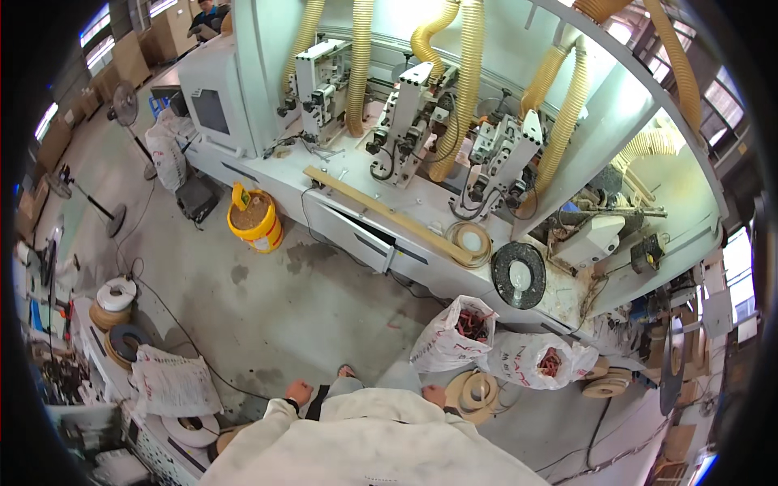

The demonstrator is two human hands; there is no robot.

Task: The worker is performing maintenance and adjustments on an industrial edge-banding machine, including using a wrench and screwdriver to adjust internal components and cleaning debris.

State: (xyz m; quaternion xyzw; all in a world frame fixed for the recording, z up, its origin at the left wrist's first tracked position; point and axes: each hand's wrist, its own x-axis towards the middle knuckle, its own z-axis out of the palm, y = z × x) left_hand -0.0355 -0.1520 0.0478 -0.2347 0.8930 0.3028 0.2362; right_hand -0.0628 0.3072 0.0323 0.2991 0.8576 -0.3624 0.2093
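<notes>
while the left hand (300, 393) and right hand (435, 395) hang — grip state cannot be told — the tan edge-banding coil (463, 394) lies on the floor (300, 316) near the latter; likely springy, support its outer rim.

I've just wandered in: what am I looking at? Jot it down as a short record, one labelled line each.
Left hand: beside the body, no held object visible
Right hand: near a tan coil on the floor, no held object visible
Machine: long and whitish, with ribbed yellow hoses
On the machine: long tan strip, black coil
Yellow bucket: on the floor, brown material inside
White sacks: two, open, reddish pieces inside
Another person: upper left, partly visible
</notes>
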